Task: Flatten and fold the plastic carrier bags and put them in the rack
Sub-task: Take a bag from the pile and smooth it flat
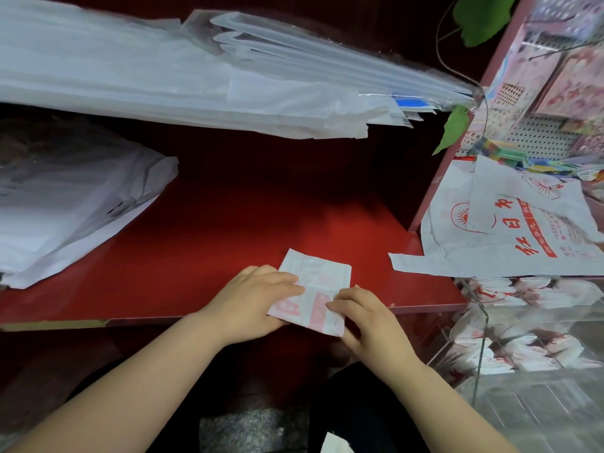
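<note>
Red counter (212,230) is where we're working right at the front edge. Our left hand (253,300) is lying with fingers nearly straight on the folded bag (318,276), pressing it down, while our right hand (364,320) is curling its fingers round the bag's near corner. Off to the right, the clear rack (483,325) is holding more folded bags (536,351) – and an unfolded printed bag (510,237) is lying just behind it.

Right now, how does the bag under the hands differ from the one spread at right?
The folded bag is a small compact rectangle; the spread bag lies opened out, far larger. The folded bag is under the left hand and right hand; the spread bag is untouched. Both are white plastic with red print.
</note>
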Available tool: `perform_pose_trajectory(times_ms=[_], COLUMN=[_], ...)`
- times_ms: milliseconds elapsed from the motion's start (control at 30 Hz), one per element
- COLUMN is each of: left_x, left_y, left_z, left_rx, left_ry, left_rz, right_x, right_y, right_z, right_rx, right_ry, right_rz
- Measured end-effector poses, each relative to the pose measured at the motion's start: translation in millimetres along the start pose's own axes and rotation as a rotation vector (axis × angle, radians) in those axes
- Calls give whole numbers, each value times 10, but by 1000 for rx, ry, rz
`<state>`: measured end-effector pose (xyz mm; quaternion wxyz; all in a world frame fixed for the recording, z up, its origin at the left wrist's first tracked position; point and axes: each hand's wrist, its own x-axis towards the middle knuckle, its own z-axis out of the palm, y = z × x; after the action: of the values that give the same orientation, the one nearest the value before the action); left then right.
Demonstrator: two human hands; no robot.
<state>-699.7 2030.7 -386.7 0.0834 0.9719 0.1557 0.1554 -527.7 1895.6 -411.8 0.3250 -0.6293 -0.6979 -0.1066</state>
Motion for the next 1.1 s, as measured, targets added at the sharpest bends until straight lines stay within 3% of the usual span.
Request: perform_pose_trajectory(times_ms=[67, 200, 300, 433, 567, 767, 833, 867, 933, 1000, 1100], left_x=[-25, -29, 52, 193, 276, 273, 269, 255, 202, 136, 48], left_y=[-38, 57, 78, 122, 183, 217, 173, 181, 196, 164, 167], left_z=[62, -6, -22, 0, 36, 80, 134, 139, 85, 45, 39], left_rx=[-135, -555, -680, -684, -435, -54, 5, 35, 4, 16, 122], left_ry=[112, 173, 234, 310, 289, 260, 306, 284, 4, -133, -163], left_rz=[-4, -338, -464, -656, -717, -585, -419, -302, -149, -113, -70], right_x=[-44, -50, 76, 268, 384, 420, 378, 358, 280, 211, 115], right_y=[19, -42, -95, -71, -48, -117, -114, -134, -131, -129, -80], right_z=[2, -66, -101, -78, -15, 40, 59, 38, 7, -47, -101], right_rx=[53, 208, 259, 233, 33, -319, -324, -326, -307, -247, -335], right_ry=[71, 156, 171, 91, 44, -20, 66, 9, -147, -270, -312], right_rz=[45, 275, 478, 692, 758, 675, 603, 575, 512, 431, 299])
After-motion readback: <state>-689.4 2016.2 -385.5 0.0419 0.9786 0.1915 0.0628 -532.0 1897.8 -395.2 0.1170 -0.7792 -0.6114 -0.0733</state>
